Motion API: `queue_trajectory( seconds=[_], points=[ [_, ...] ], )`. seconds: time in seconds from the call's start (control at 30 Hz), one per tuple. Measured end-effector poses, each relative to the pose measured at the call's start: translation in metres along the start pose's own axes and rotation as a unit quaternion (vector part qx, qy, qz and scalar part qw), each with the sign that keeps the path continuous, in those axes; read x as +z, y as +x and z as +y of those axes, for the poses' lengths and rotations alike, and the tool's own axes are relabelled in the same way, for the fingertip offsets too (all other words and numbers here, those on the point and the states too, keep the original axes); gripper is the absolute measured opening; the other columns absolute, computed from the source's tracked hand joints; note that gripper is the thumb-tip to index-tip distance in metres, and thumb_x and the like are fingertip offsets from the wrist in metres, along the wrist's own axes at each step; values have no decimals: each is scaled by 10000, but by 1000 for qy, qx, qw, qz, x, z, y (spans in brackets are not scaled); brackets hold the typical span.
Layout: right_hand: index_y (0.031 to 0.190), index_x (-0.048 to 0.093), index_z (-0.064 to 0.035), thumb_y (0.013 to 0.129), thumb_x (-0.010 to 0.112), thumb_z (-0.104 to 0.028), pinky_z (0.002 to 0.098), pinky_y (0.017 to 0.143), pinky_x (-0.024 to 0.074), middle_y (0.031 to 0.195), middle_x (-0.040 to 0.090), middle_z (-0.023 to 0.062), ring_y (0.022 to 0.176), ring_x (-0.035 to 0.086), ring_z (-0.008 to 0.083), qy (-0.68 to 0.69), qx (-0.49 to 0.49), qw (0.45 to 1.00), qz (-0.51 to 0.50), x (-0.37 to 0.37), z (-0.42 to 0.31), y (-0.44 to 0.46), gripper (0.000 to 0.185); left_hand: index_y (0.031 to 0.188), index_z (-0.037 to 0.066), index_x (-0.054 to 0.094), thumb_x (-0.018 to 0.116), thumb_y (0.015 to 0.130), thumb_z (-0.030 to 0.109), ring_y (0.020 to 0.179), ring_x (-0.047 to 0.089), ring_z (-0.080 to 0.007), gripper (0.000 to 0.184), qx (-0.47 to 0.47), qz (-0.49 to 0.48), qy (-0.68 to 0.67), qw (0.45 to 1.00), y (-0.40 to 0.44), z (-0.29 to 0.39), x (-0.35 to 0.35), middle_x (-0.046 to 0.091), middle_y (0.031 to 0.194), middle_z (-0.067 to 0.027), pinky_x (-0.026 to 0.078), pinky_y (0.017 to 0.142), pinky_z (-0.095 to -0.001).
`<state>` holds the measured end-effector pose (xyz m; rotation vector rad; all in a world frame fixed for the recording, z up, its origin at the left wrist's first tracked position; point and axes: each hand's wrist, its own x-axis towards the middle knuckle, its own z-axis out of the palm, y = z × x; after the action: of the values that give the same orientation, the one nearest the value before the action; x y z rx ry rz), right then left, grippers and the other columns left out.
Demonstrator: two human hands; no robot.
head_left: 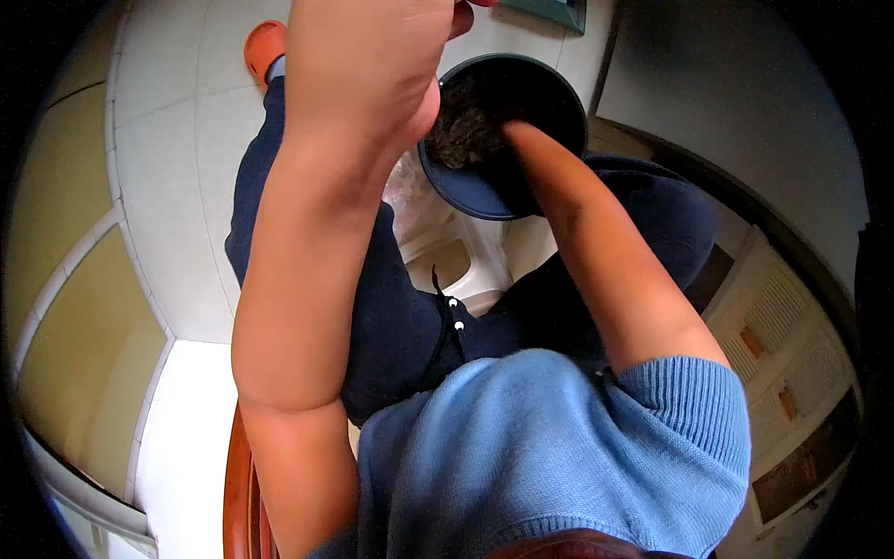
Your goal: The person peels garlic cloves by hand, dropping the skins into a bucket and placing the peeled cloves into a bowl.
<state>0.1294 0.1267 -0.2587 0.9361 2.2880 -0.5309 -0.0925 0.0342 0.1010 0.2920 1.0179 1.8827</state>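
My left hand (368,74) is raised close to the camera, cut off by the top edge of the view. Its thumb side and a bit of curled finger show; what it holds, if anything, lies out of sight. Down inside a black bucket (503,211) reaches my right hand (518,132), its fingers lost in the shadow. Beside that hand, against the left part of the bucket's inside, is a dark brown, clumpy mass that looks like soil (463,135). The bucket is between my knees.
Beneath the bucket, a white plastic stool (484,256) and some clear plastic (405,196) show. An orange clog (264,52) is on the tiled floor (200,186). A green object (559,11) lies at the top. Reddish wood (244,494) shows beside my left arm.
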Motion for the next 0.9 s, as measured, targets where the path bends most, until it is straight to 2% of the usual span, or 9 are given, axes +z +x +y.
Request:
queue_trajectory(
  seconds=[0.1,0.2,0.3,0.4,0.5,0.53,0.7,0.77,0.9],
  points=[
    [1086,578,-41,808,589,-209,375,758,479,978,624,141,869,597,248,21,-19,998,-62,-18,-2,-1,325,983,4,516,566,843,101,561,485,-47,178,42,-50,-16,998,4,-6,-7,522,738,-12,331,435,-135],
    [1080,579,-39,809,595,-210,368,746,482,963,629,136,852,600,238,77,-46,991,-102,-45,-9,-5,321,940,22,535,578,841,115,543,481,-44,143,0,39,62,997,14,-10,-8,525,716,0,326,424,-143],
    [1074,581,-36,810,601,-211,360,734,485,947,634,130,836,602,228,177,-80,975,-112,-84,-20,-24,318,878,39,549,594,840,140,511,468,-43,117,11,-25,88,996,23,-23,-26,529,675,10,321,411,-152],
    [1013,587,-23,824,617,-187,278,648,461,845,629,51,722,556,125,334,-139,922,-140,-125,-31,-63,251,844,43,550,618,834,185,486,468,-49,158,-48,-59,152,985,28,-36,-42,535,637,10,324,402,-158],
    [981,583,-31,856,572,-129,234,605,440,825,611,6,667,523,80,354,-167,917,-80,-151,-33,-98,160,918,43,628,680,779,206,573,509,-83,220,-33,-99,261,960,18,-61,-50,580,722,-17,356,436,-188],
    [977,583,-39,866,545,-116,234,609,444,818,608,10,660,528,82,393,-154,903,-78,-171,-41,-123,140,911,61,650,707,749,223,551,497,-68,236,-74,-106,287,949,14,-65,-49,586,704,5,339,440,-182],
    [989,579,-62,872,510,-116,192,567,411,814,599,-22,654,525,55,478,-178,860,16,-186,-40,-171,148,997,66,644,656,794,180,611,478,-55,233,-153,-205,403,879,-17,-95,-43,603,779,22,376,535,-191],
    [992,582,-83,867,519,-137,182,547,396,801,591,-39,650,517,41,543,-199,816,6,-177,-38,-171,151,999,33,633,638,808,124,624,484,-46,211,-138,-202,401,883,-26,-102,-45,606,786,16,384,545,-182],
    [958,588,-67,870,512,-153,193,550,403,767,571,-41,624,503,47,562,-236,793,-16,-171,-46,-167,145,1002,0,623,633,816,105,655,534,-52,214,-100,-133,398,902,-45,-106,-41,632,809,-12,418,554,-183]
  ],
)
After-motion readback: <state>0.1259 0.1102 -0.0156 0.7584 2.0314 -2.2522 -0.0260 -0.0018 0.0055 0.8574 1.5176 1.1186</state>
